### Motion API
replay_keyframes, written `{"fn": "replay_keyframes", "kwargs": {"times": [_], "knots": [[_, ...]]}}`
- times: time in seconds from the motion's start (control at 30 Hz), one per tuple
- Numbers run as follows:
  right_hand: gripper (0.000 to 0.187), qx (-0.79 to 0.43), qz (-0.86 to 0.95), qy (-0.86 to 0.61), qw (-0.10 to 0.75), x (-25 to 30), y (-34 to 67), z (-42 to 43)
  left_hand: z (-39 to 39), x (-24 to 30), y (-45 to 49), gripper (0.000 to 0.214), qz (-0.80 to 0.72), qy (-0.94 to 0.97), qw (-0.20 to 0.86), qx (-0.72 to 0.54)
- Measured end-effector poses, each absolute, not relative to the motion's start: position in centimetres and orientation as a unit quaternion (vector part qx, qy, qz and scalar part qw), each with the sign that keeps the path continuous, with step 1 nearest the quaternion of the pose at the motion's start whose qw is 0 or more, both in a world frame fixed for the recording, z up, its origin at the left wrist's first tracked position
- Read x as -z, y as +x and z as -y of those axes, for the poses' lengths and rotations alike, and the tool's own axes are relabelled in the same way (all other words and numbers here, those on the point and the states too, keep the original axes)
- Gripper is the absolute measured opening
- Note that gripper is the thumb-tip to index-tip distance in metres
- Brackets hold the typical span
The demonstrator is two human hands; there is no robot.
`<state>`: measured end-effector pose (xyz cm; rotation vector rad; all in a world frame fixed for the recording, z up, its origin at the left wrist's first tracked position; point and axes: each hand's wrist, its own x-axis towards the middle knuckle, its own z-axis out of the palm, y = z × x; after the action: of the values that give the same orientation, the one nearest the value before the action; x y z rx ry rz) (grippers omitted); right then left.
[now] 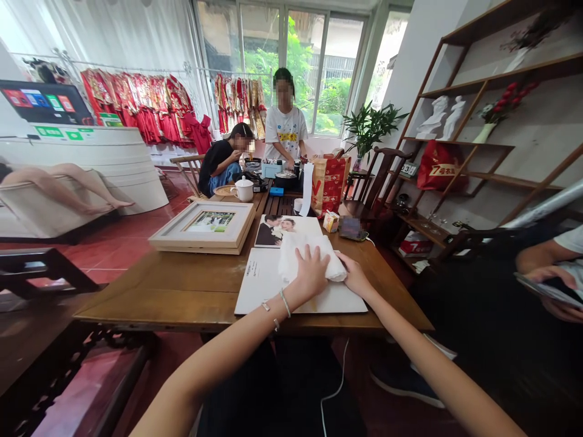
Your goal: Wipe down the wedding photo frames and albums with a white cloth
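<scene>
A folded, soft white bundle (314, 252), cloth or thin wrapping, rests over an open photo album (259, 285) on the wooden table. My left hand (313, 271) lies on top of the bundle with its fingers spread, pressing it flat. At the bundle's right end, my right hand (354, 273) grips its edge between thumb and fingers. The album's far page carries a couple's photo (271, 230); its near page is mostly white with small print. What is inside the bundle, if anything, is hidden.
Stacked picture frames (200, 221) lie to the left. Beyond stand a white lidded cup (244, 189) and a red paper bag (331, 185). A phone (353, 229) and small box (331, 221) sit right. Two people are at the far end; another person's hands (553, 291) hold a phone.
</scene>
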<state>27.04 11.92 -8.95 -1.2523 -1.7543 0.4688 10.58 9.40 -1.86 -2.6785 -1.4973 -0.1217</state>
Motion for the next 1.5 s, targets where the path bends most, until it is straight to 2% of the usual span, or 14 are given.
{"fn": "replay_keyframes", "kwargs": {"times": [0.1,0.4,0.67,0.83,0.93,1.13,1.33,1.5], "knots": [[0.044,-0.184,0.717,-0.506,0.443,8.7,26.9,-11.7,-7.3,1.3,9.8,0.056,0.460,-0.887,0.030,0.015],[0.035,-0.155,0.709,-0.537,0.429,8.9,26.7,-11.7,1.0,0.7,8.5,0.072,0.413,-0.909,0.017,-0.048],[0.040,-0.169,0.726,-0.501,0.440,8.6,26.8,-11.7,-6.5,0.8,9.8,0.061,0.495,-0.868,0.038,-0.015],[0.053,-0.162,0.730,-0.498,0.439,8.7,26.8,-11.8,-10.7,0.7,9.6,0.056,0.489,-0.871,0.033,-0.001],[0.052,-0.161,0.731,-0.499,0.437,8.7,26.7,-11.8,-11.0,0.5,9.2,0.056,0.481,-0.876,0.037,0.003],[0.038,-0.140,0.725,-0.522,0.425,9.1,26.8,-11.9,-6.0,0.7,7.8,0.061,0.448,-0.893,0.049,-0.004],[0.037,-0.130,0.720,-0.539,0.417,9.5,26.9,-12.1,1.3,1.1,5.4,0.077,0.384,-0.922,0.028,-0.043],[0.036,-0.135,0.718,-0.547,0.409,9.4,26.9,-12.0,2.0,0.2,4.5,0.075,0.410,-0.911,0.010,-0.055]]}}
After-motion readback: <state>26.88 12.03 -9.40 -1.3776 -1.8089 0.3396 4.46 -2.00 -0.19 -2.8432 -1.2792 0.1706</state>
